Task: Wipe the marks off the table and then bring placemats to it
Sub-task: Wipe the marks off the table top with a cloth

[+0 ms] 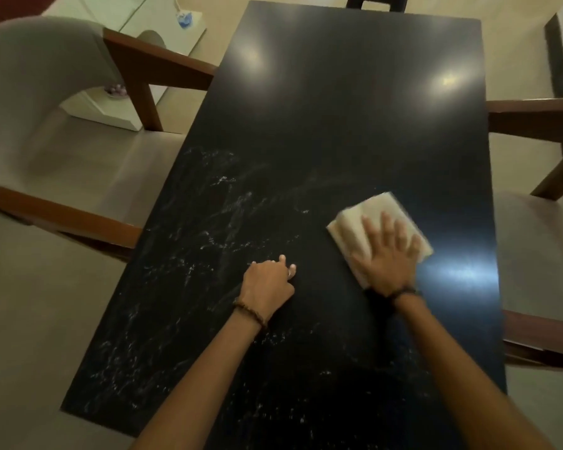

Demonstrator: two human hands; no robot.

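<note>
The right hand (385,254) is pressing flat, fingers spread, on the cloth (355,222) to scrub marks (208,228); the left hand (267,280), fingers curled and holding nothing, is bracing on the table (338,108).

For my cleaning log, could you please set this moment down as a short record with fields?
surface: black table, glossy, with light reflections
marks: white smears over the near left part
cloth: folded pale cloth, flat on the table's right side
right hand: right hand presses on the cloth, fingers spread
left hand: left hand rests on the table, fingers curled, holding nothing
seating: grey chairs with wooden arms along both sides
placemats: none in view
stage: wiping under way
</note>
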